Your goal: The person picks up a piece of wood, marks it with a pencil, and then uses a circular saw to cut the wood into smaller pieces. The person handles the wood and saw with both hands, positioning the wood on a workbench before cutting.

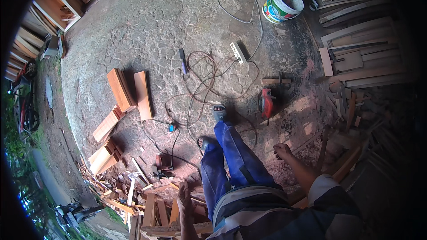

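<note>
My left hand (184, 196) hangs at my left side, above a heap of wood offcuts. Its fingers look stretched out, and I see nothing in it. My right hand (283, 152) is raised out to the right with the fingers curled in, and nothing shows in the grip. Nearest to it on the floor lies a red power tool (267, 103). Ahead of my sandalled feet a brown cord (209, 90) is looped, near a white power strip (239, 53) and a tool with a purple handle (183, 62).
Stacked boards (121, 90) stand to the left, with a single board (142, 95) beside them. A blue-ended cord (171, 127) lies near my left foot. Buckets (281, 6) stand far right. Timber frames (356, 60) lie along the right, scrap wood (120, 195) lower left.
</note>
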Demonstrator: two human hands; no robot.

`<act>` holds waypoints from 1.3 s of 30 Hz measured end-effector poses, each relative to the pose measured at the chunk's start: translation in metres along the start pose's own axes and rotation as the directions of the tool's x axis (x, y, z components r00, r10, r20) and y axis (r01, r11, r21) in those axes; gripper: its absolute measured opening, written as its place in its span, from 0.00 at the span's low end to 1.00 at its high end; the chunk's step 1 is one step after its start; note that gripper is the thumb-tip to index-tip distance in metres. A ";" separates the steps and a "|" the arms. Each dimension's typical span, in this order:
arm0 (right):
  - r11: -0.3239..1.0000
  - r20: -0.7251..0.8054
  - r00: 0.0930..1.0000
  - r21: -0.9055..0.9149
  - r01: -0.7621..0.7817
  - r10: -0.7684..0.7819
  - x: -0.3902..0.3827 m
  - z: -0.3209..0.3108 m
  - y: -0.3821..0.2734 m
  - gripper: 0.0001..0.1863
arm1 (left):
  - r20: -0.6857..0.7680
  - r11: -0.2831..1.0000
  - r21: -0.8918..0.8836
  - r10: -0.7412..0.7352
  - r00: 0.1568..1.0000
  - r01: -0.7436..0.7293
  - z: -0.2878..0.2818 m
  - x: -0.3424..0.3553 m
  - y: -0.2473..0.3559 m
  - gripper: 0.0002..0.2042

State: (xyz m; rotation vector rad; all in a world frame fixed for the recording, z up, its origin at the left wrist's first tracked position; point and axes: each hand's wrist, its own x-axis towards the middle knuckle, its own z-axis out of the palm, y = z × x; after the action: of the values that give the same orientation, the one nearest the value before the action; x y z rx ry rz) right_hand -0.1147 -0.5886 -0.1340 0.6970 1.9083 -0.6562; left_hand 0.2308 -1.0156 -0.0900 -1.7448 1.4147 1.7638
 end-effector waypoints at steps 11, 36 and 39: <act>0.848 -0.012 0.975 0.491 0.198 -0.221 0.353 -0.042 -0.080 0.07 | 0.232 0.936 0.348 -0.139 0.963 0.051 0.158 0.058 -0.024 0.44; 0.634 -0.431 0.882 0.740 0.225 0.190 0.736 -0.106 -0.180 0.28 | -0.188 0.540 0.742 -0.400 0.897 0.396 0.365 0.143 0.060 0.59; 0.610 -0.538 0.785 0.745 0.271 0.308 0.668 -0.154 -0.176 0.29 | -0.164 0.596 0.719 -0.354 0.921 0.357 0.355 0.116 0.054 0.56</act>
State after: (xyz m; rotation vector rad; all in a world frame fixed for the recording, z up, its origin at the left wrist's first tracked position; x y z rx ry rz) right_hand -0.5797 -0.4775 -0.6558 1.6995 2.1366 -1.4605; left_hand -0.0499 -0.8161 -0.2436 -1.4116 1.3698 0.7737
